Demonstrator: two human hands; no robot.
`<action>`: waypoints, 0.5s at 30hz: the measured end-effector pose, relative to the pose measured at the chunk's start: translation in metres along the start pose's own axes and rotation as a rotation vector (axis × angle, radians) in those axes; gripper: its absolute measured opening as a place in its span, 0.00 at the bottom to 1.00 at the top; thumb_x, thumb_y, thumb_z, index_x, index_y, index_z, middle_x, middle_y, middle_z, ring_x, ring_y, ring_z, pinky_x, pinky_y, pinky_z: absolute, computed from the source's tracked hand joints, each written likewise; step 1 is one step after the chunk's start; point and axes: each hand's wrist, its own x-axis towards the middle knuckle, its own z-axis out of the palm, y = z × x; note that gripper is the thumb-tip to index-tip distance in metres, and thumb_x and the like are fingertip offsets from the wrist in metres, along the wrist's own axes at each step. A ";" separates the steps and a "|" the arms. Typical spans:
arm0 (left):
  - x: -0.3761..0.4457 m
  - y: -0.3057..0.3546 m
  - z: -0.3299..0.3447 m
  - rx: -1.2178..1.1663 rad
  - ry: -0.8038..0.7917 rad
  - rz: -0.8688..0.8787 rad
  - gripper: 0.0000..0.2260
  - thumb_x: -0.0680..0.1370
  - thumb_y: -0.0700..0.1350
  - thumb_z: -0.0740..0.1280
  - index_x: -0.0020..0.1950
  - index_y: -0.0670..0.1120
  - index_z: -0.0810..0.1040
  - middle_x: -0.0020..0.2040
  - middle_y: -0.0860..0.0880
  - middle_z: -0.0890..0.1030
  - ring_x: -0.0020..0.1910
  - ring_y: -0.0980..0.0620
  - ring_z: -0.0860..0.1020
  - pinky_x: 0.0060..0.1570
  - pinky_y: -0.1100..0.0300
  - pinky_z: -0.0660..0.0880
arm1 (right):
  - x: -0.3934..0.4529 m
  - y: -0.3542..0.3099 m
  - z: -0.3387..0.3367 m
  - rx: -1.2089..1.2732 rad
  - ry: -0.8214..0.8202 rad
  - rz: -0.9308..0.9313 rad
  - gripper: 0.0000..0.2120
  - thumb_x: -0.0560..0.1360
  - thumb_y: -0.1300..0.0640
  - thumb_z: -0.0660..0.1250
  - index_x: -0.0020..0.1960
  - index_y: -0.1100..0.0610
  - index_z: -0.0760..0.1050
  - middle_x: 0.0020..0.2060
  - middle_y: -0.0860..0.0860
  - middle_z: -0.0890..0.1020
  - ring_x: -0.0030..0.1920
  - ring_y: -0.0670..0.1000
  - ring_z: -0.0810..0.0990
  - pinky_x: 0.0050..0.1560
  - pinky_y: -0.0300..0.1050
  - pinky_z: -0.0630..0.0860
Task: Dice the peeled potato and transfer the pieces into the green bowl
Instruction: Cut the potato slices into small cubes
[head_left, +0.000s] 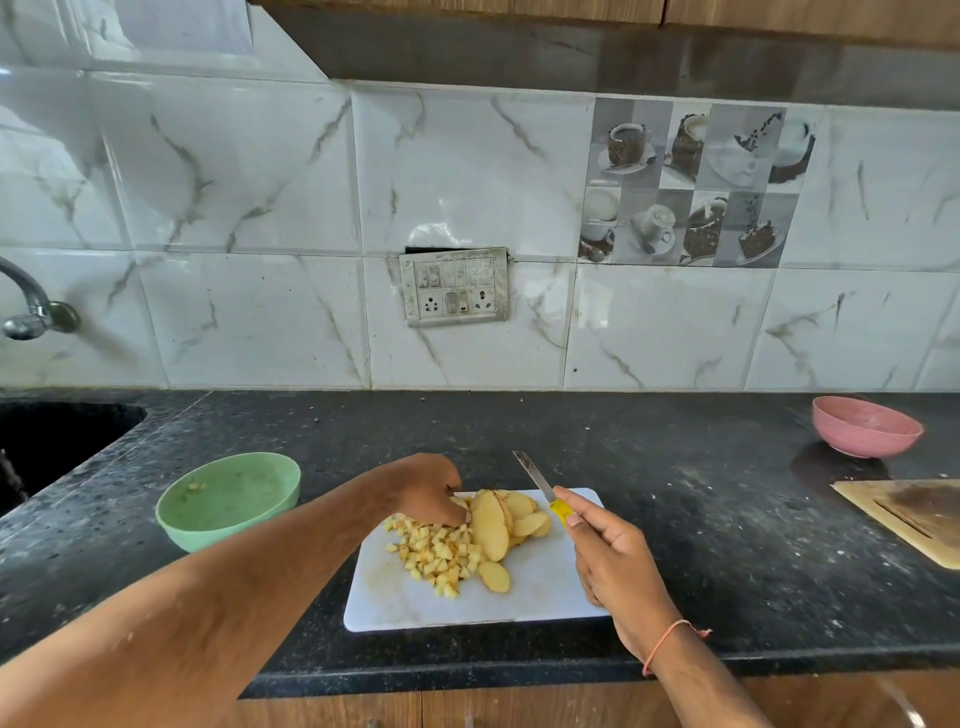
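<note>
Both forearms reach in from the near edge of the counter (675, 467). Between them lies the white cutting board (545, 597), close to that edge, so the work stays within easy reach.

My judgement is that the dicing is about half done. A heap of small potato cubes (439, 553) lies on the left half of the board, and a row of potato slices (506, 519) leans together toward the far edge, still uncut. One slice (493, 576) lies flat and alone near the middle of the board.

The left hand (426, 491) has its fingers curled down onto the left end of the slices, where they meet the cubes. It seems to hold the slices steady, or to separate the next ones; I cannot tell if it really pinches one. The right hand (608, 556) grips the yellow handle of the knife (545, 493). The blade is lifted off the board, and its long axis runs from the handle toward the far left, with the tip pointing at the wall. So the knife waits while the left hand arranges.

The slices are long ovals. Their long axis runs from the near edge of the board to the far edge, a little tilted.

The green bowl (228, 501) stands on the counter just left of the board, on the side of the cubes, which should make the transfer short. Only a few small bits are inside it.
</note>
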 end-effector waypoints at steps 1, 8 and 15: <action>0.001 0.000 0.001 0.005 0.002 -0.011 0.23 0.80 0.56 0.69 0.70 0.44 0.79 0.63 0.47 0.83 0.60 0.47 0.81 0.62 0.49 0.80 | 0.000 0.000 0.000 0.002 0.000 -0.001 0.17 0.86 0.57 0.61 0.69 0.41 0.78 0.28 0.51 0.59 0.27 0.48 0.57 0.25 0.41 0.57; 0.008 -0.006 0.009 -0.550 0.110 -0.079 0.10 0.86 0.47 0.60 0.49 0.47 0.78 0.48 0.47 0.81 0.53 0.47 0.84 0.52 0.53 0.78 | 0.000 0.001 0.000 0.018 0.005 -0.002 0.17 0.86 0.58 0.61 0.68 0.42 0.79 0.28 0.51 0.59 0.27 0.49 0.56 0.25 0.40 0.57; -0.011 -0.016 0.017 -1.602 0.153 0.044 0.15 0.89 0.45 0.56 0.71 0.42 0.77 0.61 0.40 0.85 0.61 0.41 0.85 0.65 0.49 0.78 | 0.000 0.002 -0.001 0.015 0.017 -0.017 0.17 0.86 0.57 0.61 0.68 0.41 0.80 0.27 0.51 0.60 0.27 0.49 0.56 0.26 0.41 0.57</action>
